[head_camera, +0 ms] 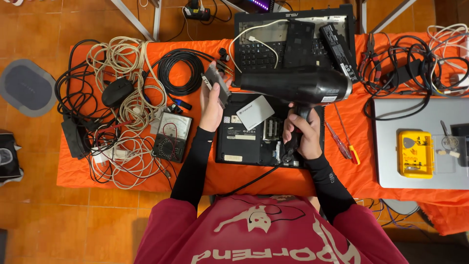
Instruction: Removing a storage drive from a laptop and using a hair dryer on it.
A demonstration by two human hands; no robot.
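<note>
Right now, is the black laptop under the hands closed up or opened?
Opened: the black laptop lies bottom up, cover off, internals and a silver drive exposed.

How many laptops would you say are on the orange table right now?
3: an opened black laptop below the hair dryer, a dismantled one at the table's far edge, and a closed silver one at right. None seems hidden.

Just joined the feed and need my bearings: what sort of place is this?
Probably a home or small electronics repair bench. An opened laptop lies on the orange-covered table, with an analogue multimeter and tangled cables beside it. The right hand grips a black hair dryer; the left hand holds a small grey part.
</note>
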